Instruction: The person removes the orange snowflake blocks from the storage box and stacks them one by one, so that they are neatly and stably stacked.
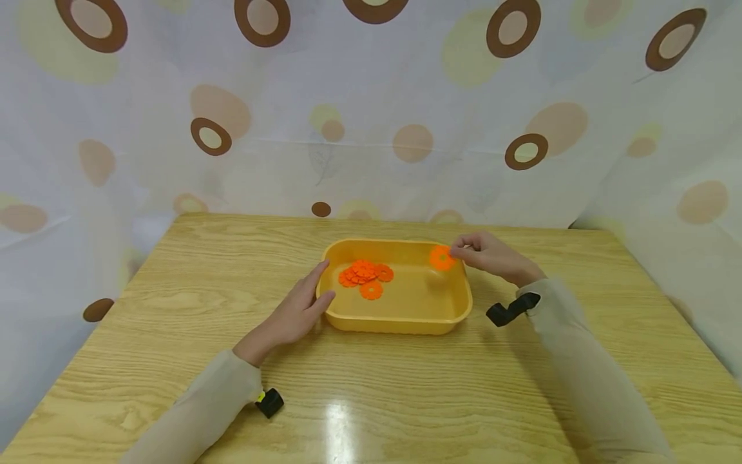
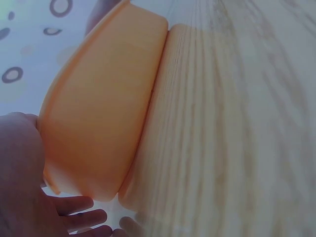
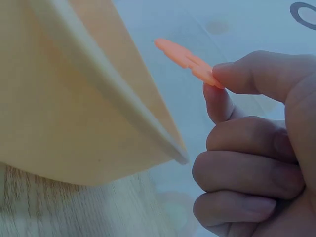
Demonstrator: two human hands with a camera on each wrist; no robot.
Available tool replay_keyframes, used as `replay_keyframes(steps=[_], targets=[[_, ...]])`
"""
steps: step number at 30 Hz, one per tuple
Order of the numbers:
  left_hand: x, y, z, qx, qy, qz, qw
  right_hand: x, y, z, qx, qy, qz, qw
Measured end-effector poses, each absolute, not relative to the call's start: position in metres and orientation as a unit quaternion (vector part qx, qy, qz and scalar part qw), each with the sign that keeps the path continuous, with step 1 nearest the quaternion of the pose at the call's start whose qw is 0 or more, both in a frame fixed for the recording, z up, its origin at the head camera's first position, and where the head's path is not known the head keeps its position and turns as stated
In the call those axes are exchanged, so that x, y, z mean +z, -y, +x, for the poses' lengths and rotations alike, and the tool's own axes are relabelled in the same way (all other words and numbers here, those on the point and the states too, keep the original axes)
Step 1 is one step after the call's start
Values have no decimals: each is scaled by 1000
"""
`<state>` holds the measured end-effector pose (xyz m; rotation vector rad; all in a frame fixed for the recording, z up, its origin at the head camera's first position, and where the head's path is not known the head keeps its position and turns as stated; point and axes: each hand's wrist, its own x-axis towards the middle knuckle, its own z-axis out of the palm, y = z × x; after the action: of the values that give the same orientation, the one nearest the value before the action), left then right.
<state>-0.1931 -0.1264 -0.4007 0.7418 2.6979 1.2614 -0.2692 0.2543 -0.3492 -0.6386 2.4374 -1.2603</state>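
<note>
A yellow plastic basin (image 1: 417, 309) stands on the wooden table, with several orange notched discs (image 1: 364, 274) heaped toward its left end. My right hand (image 1: 493, 256) pinches one orange notched disc (image 1: 442, 258) by its edge between thumb and forefinger, over the basin's far right corner. In the right wrist view, that disc (image 3: 185, 60) shows edge-on beside the basin's rim, and the other fingers curl in below. At the basin's left end my left hand (image 1: 295, 310) rests with fingers and thumb spread along the rim. The left wrist view shows its fingers (image 2: 81, 203) extended beside the basin wall.
The wooden table (image 1: 220, 277) spreads around the basin on all sides. Behind it hangs a pale curtain (image 1: 371, 90) patterned with brown rings and ovals. Each sleeve cuff carries a small black wrist camera, one of them (image 1: 513, 309) near the basin's right side.
</note>
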Motion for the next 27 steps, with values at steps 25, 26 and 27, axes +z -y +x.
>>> replay_keyframes(steps=[25,26,27], targets=[[-400,126,-192,405,-887,216,43,-363,-293,-257,-481,-843,-190,148],[-400,125,-192,406,-887,218,43,-363,-295,-256,-486,-840,-191,148],[-401,125,-192,408,-885,220,43,-363,-297,-255,-491,-838,-188,148]])
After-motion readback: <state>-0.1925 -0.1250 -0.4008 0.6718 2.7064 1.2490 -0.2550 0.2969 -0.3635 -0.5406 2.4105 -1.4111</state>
